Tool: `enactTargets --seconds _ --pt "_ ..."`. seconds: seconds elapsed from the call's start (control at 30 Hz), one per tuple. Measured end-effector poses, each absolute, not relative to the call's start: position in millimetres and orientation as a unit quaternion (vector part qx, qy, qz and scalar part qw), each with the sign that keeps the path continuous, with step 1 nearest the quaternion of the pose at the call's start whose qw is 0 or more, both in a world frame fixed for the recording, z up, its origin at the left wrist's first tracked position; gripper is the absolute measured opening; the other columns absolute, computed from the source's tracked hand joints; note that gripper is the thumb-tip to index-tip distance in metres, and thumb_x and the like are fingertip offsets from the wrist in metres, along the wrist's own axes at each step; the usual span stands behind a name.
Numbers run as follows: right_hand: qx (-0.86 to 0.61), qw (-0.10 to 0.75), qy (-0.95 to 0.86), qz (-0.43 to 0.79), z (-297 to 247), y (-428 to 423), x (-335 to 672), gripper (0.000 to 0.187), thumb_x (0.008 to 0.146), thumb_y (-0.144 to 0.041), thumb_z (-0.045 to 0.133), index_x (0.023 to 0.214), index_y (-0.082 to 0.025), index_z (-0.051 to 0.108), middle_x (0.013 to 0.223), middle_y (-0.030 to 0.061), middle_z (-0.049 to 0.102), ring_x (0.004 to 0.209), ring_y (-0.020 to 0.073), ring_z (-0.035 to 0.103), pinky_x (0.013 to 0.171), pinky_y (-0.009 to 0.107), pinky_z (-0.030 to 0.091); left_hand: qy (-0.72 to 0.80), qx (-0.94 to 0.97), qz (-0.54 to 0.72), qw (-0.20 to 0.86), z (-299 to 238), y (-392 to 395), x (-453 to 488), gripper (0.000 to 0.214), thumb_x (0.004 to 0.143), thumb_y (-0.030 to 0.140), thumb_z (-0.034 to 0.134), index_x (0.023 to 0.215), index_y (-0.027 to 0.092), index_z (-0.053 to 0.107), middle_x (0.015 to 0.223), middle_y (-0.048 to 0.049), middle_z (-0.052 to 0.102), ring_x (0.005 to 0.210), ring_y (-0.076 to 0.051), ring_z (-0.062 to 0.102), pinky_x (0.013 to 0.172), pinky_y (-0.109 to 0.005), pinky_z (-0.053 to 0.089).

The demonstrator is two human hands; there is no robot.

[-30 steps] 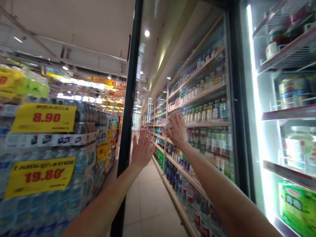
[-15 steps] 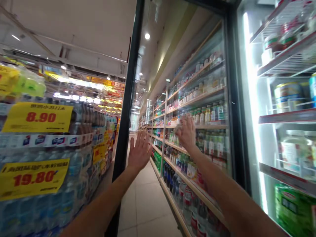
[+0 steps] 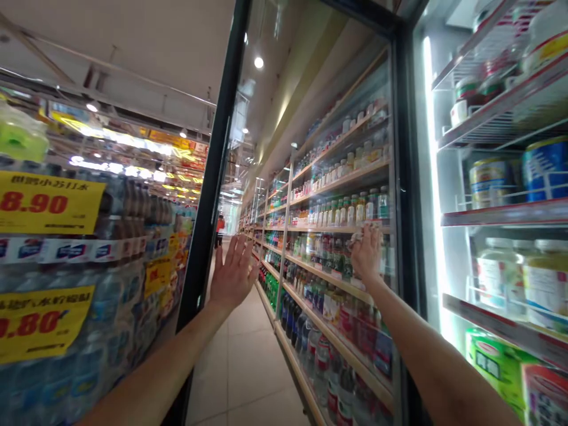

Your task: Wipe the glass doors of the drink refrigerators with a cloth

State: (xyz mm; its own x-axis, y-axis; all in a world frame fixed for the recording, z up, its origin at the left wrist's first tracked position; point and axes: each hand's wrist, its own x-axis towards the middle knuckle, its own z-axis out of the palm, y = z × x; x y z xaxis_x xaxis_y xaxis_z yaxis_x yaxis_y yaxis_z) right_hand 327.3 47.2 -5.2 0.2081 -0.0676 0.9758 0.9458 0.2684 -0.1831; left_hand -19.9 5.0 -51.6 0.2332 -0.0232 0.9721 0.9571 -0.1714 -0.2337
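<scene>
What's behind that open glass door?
Through the glass door, shelves of bottles and a tiled floor show. The left hand, the right hand and its pale cloth hide whatever lies directly behind them.

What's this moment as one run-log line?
left hand: spread, at glass door | right hand: holding cloth, at glass | door: open

One left hand (image 3: 233, 272) and one right hand (image 3: 367, 254) showed, with one cloth (image 3: 356, 238), one glass door (image 3: 216, 148), two large yellow price signs (image 3: 48, 204), two front cans (image 3: 544, 168) on one fridge shelf (image 3: 510, 218) and one person (image 3: 220, 225).
</scene>
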Motion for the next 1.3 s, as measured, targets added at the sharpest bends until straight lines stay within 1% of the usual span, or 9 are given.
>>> enactTargets --seconds 0.17,0.27,0.43,0.53,0.7,0.83,0.97,1.1,1.3 --pt "-0.318 0.530 -0.631 -0.469 -21 42 254 0.051 0.080 -0.019 0.040 0.131 -0.016 0.041 0.143 0.0122 0.032 0.136 0.0263 0.018 0.106 0.049 0.029 -0.391 -0.597 -0.488 0.503 -51 5 -20 0.062 0.088 0.034 0.040 0.143 0.020 0.015 0.146 -0.0129 0.027 0.137 -0.025 0.015 0.109 -0.052 0.016" --pt "-0.298 0.488 -0.661 -0.486 -29 41 257 0.051 0.080 -0.017 0.040 0.131 -0.019 0.041 0.142 0.0098 0.034 0.136 0.0246 0.018 0.106 0.049 0.028 -0.387 -0.602 -0.495 0.493 -51 5 -20 0.063 0.087 0.033 0.040 0.143 0.022 0.014 0.146 -0.0113 0.026 0.137 -0.024 0.016 0.111 -0.051 0.014" --pt "-0.450 0.579 -0.524 -0.433 -40 49 348 0.052 0.084 -0.021 0.036 0.135 -0.018 0.035 0.141 0.0140 0.034 0.134 0.0285 0.025 0.102 0.053 0.031 -0.394 -0.602 -0.489 0.492 -51 4 -20 0.064 0.087 0.033 0.041 0.143 0.021 0.012 0.146 -0.0117 0.025 0.137 -0.025 0.015 0.110 -0.052 0.013" --pt "-0.477 0.614 -0.481 -0.405 -43 52 374 0.053 0.084 -0.021 0.033 0.137 -0.015 0.033 0.141 0.0174 0.033 0.132 0.0310 0.027 0.100 0.056 0.032 -0.396 -0.607 -0.488 0.487 -51 4 -21 0.064 0.087 0.033 0.041 0.143 0.022 0.012 0.146 -0.0119 0.025 0.137 -0.025 0.015 0.110 -0.052 0.013" --pt "-0.375 0.536 -0.605 -0.454 -43 47 329 0.054 0.080 -0.018 0.038 0.134 -0.015 0.038 0.142 0.0133 0.034 0.135 0.0263 0.023 0.105 0.050 0.032 -0.389 -0.597 -0.505 0.488 -47 -2 -5 0.062 0.086 0.031 0.041 0.142 0.017 0.018 0.145 -0.0166 0.026 0.137 -0.027 0.015 0.109 -0.055 0.012" --pt "-0.303 0.473 -0.677 -0.476 -40 45 314 0.055 0.078 -0.016 0.040 0.134 -0.018 0.039 0.143 0.0102 0.033 0.137 0.0245 0.017 0.106 0.050 0.030 -0.324 -0.654 -0.454 0.510 -45 -9 36 0.055 0.087 0.032 0.041 0.138 0.018 0.028 0.144 -0.0126 0.032 0.137 -0.024 0.019 0.111 -0.048 0.010" --pt "-0.371 0.497 -0.631 -0.467 -41 46 356 0.054 0.080 -0.016 0.038 0.134 -0.016 0.039 0.142 0.0121 0.033 0.137 0.0252 0.018 0.107 0.049 0.029 -0.302 -0.700 -0.413 0.498 -52 -10 76 0.049 0.087 0.035 0.041 0.133 0.017 0.038 0.143 -0.0112 0.033 0.136 -0.023 0.021 0.112 -0.045 0.008" --pt "-0.473 0.515 -0.567 -0.436 -54 46 411 0.053 0.084 -0.019 0.035 0.136 -0.011 0.034 0.142 0.0159 0.033 0.135 0.0279 0.022 0.105 0.049 0.032 -0.300 -0.716 -0.391 0.494 -69 -1 90 0.050 0.086 0.036 0.042 0.133 0.017 0.040 0.143 -0.0107 0.035 0.135 -0.024 0.024 0.112 -0.046 0.007" --pt "-0.485 0.540 -0.533 -0.434 -85 48 408 0.057 0.084 -0.018 0.033 0.141 -0.016 0.024 0.145 0.0130 0.027 0.135 0.0286 0.022 0.103 0.052 0.033 -0.292 -0.706 -0.377 0.523 -91 14 89 0.050 0.086 0.037 0.043 0.133 0.019 0.040 0.143 -0.0091 0.034 0.135 -0.024 0.024 0.112 -0.047 0.004"
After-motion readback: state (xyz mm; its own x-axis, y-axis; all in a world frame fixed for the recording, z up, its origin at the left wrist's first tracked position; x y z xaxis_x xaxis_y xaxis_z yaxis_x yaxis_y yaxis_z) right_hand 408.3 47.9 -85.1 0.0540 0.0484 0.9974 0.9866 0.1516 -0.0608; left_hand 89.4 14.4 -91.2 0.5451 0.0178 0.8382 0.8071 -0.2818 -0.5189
